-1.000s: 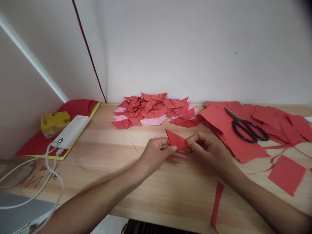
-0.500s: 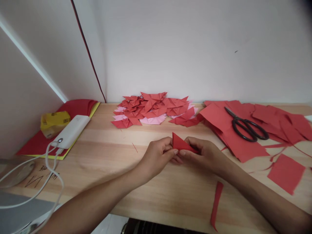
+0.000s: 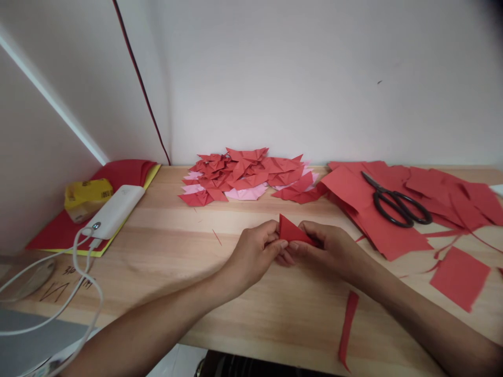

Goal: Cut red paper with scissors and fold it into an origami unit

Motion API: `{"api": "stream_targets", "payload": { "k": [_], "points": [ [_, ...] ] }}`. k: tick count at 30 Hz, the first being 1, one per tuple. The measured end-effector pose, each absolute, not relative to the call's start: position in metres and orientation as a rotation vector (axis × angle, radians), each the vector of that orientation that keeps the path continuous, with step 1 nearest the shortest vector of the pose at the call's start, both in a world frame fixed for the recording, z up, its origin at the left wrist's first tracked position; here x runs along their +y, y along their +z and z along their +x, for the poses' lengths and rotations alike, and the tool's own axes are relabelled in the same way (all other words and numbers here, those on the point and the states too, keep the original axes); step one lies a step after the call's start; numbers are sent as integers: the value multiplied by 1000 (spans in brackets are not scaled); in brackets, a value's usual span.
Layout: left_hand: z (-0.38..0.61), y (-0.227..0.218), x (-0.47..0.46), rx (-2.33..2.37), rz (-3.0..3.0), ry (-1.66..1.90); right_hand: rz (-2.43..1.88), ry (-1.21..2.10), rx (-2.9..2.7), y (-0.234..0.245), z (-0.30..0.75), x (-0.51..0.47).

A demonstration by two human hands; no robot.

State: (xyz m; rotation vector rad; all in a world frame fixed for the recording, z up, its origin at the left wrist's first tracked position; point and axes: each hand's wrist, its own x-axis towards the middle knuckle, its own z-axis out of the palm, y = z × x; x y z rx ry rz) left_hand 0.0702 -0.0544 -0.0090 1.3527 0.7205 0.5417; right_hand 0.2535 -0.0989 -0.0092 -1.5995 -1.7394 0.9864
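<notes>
Between my two hands is a red piece of paper (image 3: 292,232) folded to a triangle, one point upward. My left hand (image 3: 262,250) pinches its lower left edge, thumb in front and fingers behind. On the other side my right hand (image 3: 323,246) grips the lower right part, its thumb close to the left thumb. The fingers cover the paper's lower edge. Behind the hands lies a heap of folded red and pink paper pieces (image 3: 247,173). To the right, black-handled scissors (image 3: 396,204) rest on a pile of red paper sheets (image 3: 387,241).
A red square (image 3: 460,278) and thin offcuts lie at the right. A red paper strip (image 3: 348,330) is near the table's front edge. On the left, a white power bank (image 3: 120,212) with cables and a yellow packet (image 3: 88,198) sit on red and yellow sheets.
Both hands keep their hold on the folded red paper and have hardly moved. The view has shifted very slightly.
</notes>
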Motion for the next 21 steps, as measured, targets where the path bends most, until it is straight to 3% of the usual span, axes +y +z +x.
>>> {"api": "stream_targets", "payload": {
  "k": [11, 21],
  "points": [
    [68, -9, -49, 817, 1389, 413, -1638, 753, -1757, -10, 251, -100],
    [66, -7, -52, 842, 1613, 479, -1564, 904, -1800, -10, 252, -102]
  ]
}}
